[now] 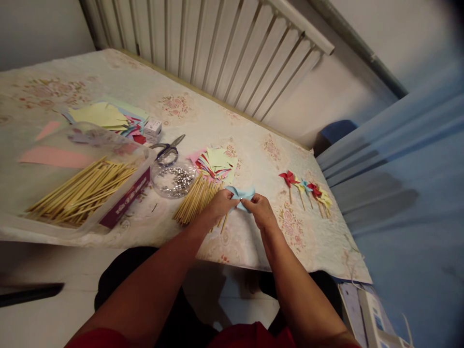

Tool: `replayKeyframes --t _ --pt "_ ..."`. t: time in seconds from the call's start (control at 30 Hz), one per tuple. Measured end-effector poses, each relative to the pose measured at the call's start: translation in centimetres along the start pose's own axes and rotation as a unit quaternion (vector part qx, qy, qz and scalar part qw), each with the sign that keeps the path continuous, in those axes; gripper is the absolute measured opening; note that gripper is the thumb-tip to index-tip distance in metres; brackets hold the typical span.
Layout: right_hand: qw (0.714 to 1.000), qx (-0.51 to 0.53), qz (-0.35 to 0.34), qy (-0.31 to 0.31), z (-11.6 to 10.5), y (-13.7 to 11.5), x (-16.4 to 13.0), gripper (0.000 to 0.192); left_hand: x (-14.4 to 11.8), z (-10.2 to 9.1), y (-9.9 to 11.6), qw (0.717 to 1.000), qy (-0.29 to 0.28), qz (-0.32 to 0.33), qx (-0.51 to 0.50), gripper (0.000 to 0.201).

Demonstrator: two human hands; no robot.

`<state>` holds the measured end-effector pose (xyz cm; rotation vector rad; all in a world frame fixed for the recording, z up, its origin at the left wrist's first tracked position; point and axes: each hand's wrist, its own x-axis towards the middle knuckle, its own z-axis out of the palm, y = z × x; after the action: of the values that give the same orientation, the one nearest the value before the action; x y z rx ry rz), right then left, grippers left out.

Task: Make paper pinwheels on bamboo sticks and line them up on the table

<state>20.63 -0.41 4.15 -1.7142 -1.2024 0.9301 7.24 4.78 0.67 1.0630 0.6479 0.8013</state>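
Note:
Between my two hands is a light blue paper pinwheel (240, 193), its paper folded in toward a small shiny pin at the middle. My left hand (222, 203) pinches its left side, and my right hand (260, 208) pinches the right side, thumb close to the pin. Just left of my left hand lies a row of thin wooden sticks (192, 203). A pile of cut paper pieces (215, 163) is behind them. Beside the sticks, a round clear tub (174, 181) holds many silvery pins.
Scissors (168, 149) lie behind the tub, near a small white box (152, 128) and stacked coloured paper (99, 116). A clear plastic bin (145, 162) of sticks stands at left. Several finished pinwheels (290, 179) lie at right. A blue curtain (406, 169) hangs beyond.

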Motion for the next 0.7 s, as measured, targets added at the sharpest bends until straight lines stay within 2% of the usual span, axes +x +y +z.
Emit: replayKeyframes --t 0.2,0.4,0.6,0.7 --pt "1.0 0.003 -0.001 0.011 0.2 -0.2 -0.2 0.022 -0.3 0.0 0.6 0.999 -0.033 -0.006 -0.039 0.026" --pt "0.999 0.042 -0.001 -0.014 0.0 -0.1 -0.4 0.022 -0.3 0.0 0.8 0.999 -0.012 -0.015 -0.042 0.033" --pt "0.992 0.118 0.003 -0.04 -0.6 -1.0 -1.1 0.027 -0.3 -0.5 0.8 0.999 -0.015 -0.006 -0.046 0.035" --pt "0.986 0.163 0.017 0.009 -1.1 -1.1 -1.2 0.031 -0.2 -1.2 1.4 0.998 0.005 0.022 -0.058 0.031"
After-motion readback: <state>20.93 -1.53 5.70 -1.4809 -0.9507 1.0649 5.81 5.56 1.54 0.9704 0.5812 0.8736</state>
